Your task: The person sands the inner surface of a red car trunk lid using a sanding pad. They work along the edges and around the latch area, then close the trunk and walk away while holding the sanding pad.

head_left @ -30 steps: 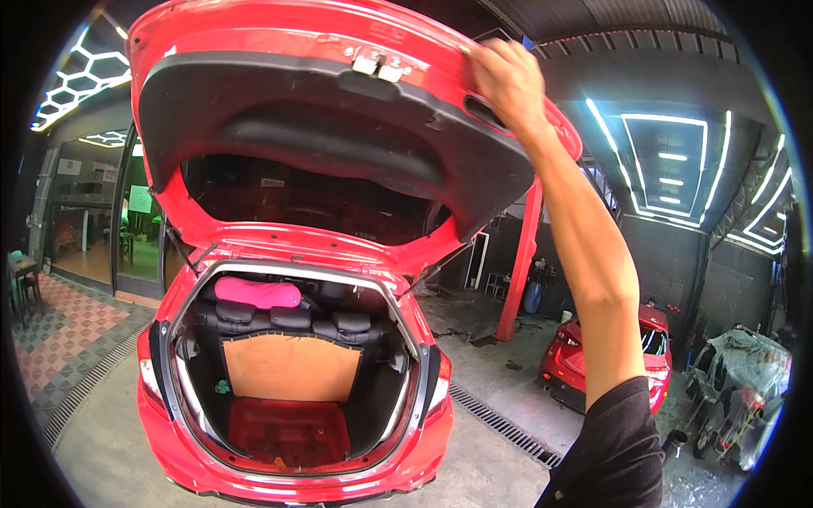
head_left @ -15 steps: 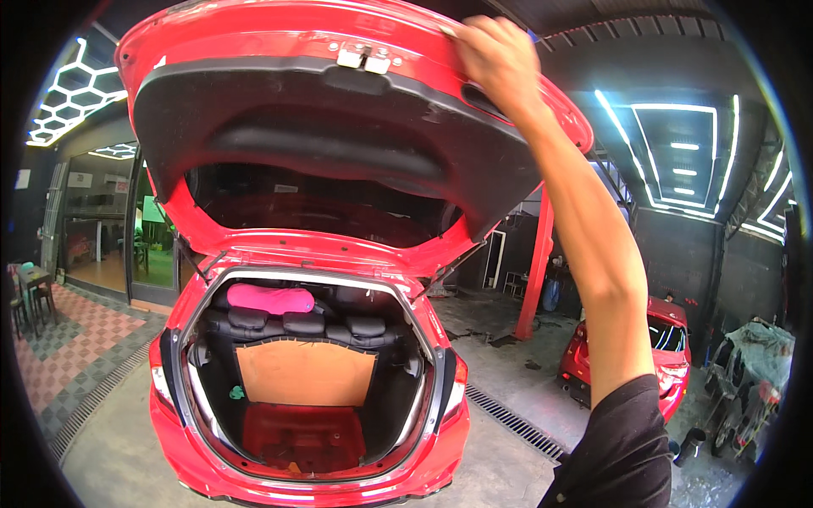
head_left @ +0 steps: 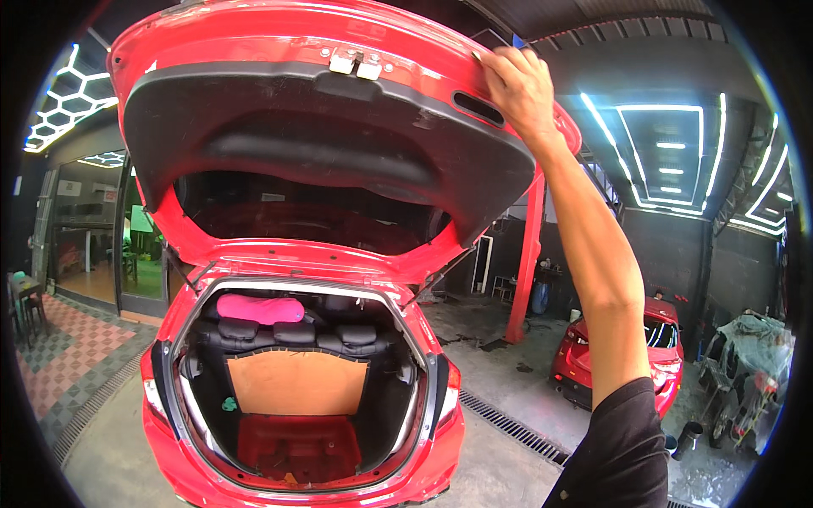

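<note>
The raised tailgate (head_left: pixel 279 97) of a red hatchback fills the upper middle, its black inner trim (head_left: pixel 288 127) facing me. My right arm reaches up from the lower right. At the tailgate's right end, my right hand (head_left: pixel 522 95) is at its red edge, with fingers closed in a pinch. A small tip shows beside the fingers, too small to name. Close to the hand is a dark oval pull recess (head_left: pixel 479 108) in the trim. Midway along the edge sits a metal latch (head_left: pixel 356 64). My left hand is out of view.
Below the tailgate, the open boot (head_left: pixel 296 444) shows bare red metal, a tan board (head_left: pixel 296 381) and a pink cushion-like roll (head_left: pixel 260 309). A red post (head_left: pixel 527 262), another red car (head_left: pixel 660 339) and a covered motorcycle (head_left: pixel 749 364) stand at right. A floor grate (head_left: pixel 517 427) crosses the concrete.
My right hand has moved right and slightly down along the tailgate's edge, uncovering more of the pull recess. The car has shifted a little left in view.
</note>
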Action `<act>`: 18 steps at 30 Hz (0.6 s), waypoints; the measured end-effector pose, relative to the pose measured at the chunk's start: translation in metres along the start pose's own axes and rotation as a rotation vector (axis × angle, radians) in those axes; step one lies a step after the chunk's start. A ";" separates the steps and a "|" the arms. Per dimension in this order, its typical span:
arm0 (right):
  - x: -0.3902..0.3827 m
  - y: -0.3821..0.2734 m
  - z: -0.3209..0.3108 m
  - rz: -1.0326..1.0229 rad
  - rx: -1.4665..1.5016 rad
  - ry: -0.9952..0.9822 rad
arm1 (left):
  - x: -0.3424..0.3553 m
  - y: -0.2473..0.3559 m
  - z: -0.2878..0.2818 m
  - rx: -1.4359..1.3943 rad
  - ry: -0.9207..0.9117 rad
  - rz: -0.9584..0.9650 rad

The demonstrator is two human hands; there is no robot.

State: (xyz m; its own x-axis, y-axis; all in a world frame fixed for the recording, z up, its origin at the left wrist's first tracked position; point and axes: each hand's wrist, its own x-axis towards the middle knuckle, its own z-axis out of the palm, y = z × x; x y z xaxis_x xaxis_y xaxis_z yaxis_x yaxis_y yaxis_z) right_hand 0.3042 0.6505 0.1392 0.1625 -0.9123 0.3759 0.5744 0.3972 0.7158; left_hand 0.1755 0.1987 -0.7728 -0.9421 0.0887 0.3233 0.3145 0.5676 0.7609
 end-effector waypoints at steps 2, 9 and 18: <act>0.053 -0.030 0.028 -0.113 0.094 0.007 | 0.056 0.049 -0.010 0.044 0.023 0.181; 0.033 -0.014 0.020 -0.045 0.054 0.024 | 0.071 0.053 0.023 0.040 0.030 0.386; 0.073 -0.043 0.037 -0.063 0.089 0.015 | 0.092 0.011 0.040 -0.161 0.023 0.294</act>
State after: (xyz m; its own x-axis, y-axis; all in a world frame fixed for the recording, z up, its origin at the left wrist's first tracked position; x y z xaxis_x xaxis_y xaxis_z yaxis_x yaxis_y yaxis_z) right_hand 0.2615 0.5706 0.1579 0.1406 -0.9369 0.3201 0.5108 0.3456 0.7872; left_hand 0.0871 0.2456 -0.7572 -0.8063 0.2100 0.5529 0.5881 0.3841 0.7118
